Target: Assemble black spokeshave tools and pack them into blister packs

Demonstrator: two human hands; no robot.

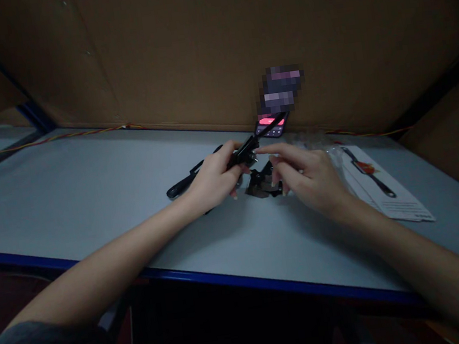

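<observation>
Much brown cardboard [179,49] backs the blue-edged table [66,188], where left fingers [223,153] clasp a black piece [247,149] and right fingers [283,149] spread.

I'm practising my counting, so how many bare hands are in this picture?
2. The left hand grips a long, black, bar-shaped object above the pale grey, blue-edged table; the right hand points towards it from the right. No others show.
</observation>
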